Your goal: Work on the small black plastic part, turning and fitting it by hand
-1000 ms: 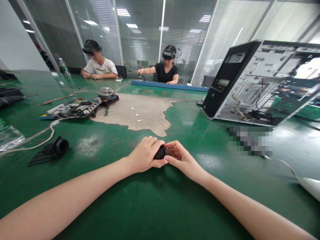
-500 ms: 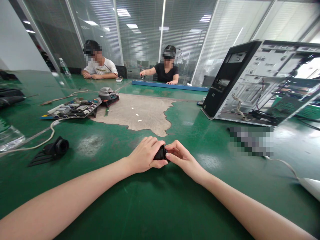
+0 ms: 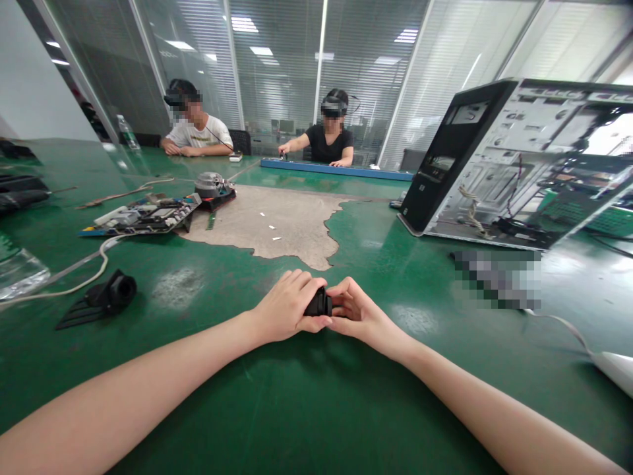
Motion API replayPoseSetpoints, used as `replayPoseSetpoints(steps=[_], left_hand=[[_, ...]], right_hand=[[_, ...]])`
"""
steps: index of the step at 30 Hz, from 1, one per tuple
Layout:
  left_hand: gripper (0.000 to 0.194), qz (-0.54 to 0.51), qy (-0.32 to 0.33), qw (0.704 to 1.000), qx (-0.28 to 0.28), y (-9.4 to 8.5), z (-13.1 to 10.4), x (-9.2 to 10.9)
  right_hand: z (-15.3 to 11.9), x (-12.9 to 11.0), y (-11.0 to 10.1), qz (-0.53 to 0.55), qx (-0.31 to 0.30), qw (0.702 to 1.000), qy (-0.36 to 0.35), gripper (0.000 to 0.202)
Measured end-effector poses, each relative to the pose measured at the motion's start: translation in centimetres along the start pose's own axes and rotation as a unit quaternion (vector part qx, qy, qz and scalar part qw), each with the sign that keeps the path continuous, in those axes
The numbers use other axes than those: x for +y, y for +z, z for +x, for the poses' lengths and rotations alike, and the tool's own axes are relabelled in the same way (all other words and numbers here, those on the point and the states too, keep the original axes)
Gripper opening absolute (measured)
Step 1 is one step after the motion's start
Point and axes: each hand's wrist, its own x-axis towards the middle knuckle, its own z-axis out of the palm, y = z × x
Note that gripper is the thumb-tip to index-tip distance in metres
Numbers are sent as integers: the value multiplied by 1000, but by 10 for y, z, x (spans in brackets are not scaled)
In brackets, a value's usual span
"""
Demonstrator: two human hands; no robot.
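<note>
A small black boxy object (image 3: 320, 303) with a stepped right end is between my hands, just above or on the green table; its exact kind does not show. My left hand (image 3: 287, 307) is closed round its left side, fingers over the top and thumb along the near edge. At the object's right end, my right hand (image 3: 363, 310) has its fingers curled, the thumb at the near corner beside my left thumb. The fingertips of the right hand are partly hidden behind the object. Most of the object's left part is covered by my left hand.
An open computer case (image 3: 459, 158) stands at the right. Left lie a circuit board (image 3: 148, 214), a fan cooler (image 3: 213, 188), a black bracket-like part (image 3: 106, 297) and a plastic bottle (image 3: 20, 270). Bare patch (image 3: 291, 218) marks the green tabletop (image 3: 316, 409). Two people sit opposite.
My right thumb has slid down and nearer along the object's right end, so more of that end shows. My left hand holds still.
</note>
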Motion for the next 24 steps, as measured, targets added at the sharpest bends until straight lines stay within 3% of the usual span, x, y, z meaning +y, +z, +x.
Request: replayPoseSetpoints(steps=[7,17,24], left_hand=[[63,-4,-1,1000,2,0,0,0],[62,-2,-2,1000,0,0,0,1],[60,-7,-1,1000,1,0,1,1]], right_hand=[[2,-4,3,-12,43,999,12,22],[-1,-3,2,-3,6,1000,5,33],[0,-5,4,5,36,999,10,21]])
